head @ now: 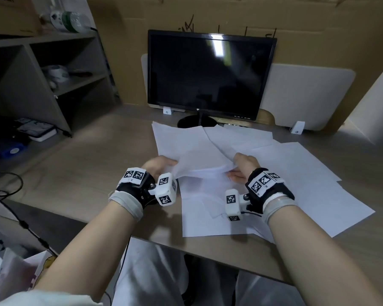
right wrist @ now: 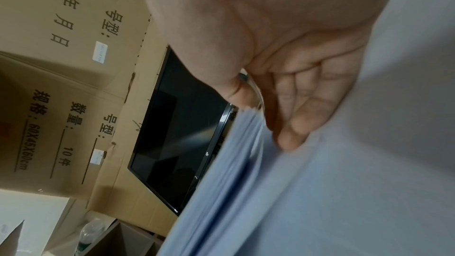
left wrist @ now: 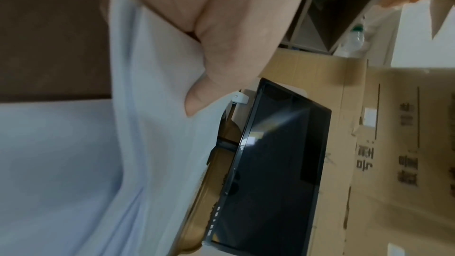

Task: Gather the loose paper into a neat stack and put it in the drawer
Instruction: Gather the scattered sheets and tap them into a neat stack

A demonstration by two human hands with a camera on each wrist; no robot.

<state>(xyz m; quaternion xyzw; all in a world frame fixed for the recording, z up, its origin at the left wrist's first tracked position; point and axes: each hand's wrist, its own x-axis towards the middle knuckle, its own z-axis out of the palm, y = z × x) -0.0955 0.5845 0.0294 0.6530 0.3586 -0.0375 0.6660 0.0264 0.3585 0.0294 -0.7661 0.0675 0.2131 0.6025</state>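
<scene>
1. Both hands hold a small bundle of sheets (head: 202,164) lifted off the desk (head: 102,164), over its front-middle. More loose paper (head: 296,173) lies fanned from the monitor (head: 210,74) foot toward the right front edge; some sheets overhang the front edge.
2. Left hand (head: 158,166): thumb on top of the bundle's left edge, pinching it; the fingers underneath aren't visible. Right hand (head: 243,165): fingers (right wrist: 302,116) pressed together and curled against the sheet face, thumb on the other side of the edges.
3. Handling, my read: light, floppy, slick sheet-on-sheet. The bundle already sags and bows between the hands. Edges are staggered in the right wrist view, so not square yet.
4. Grip advice: hold opposite short edges and tap the long edge on the desk to square it. Slide flat sheets to the front edge to lift them.
5. Can't see: the drawer, in any view. Sheet count unknown; both wrist views blurred.
</scene>
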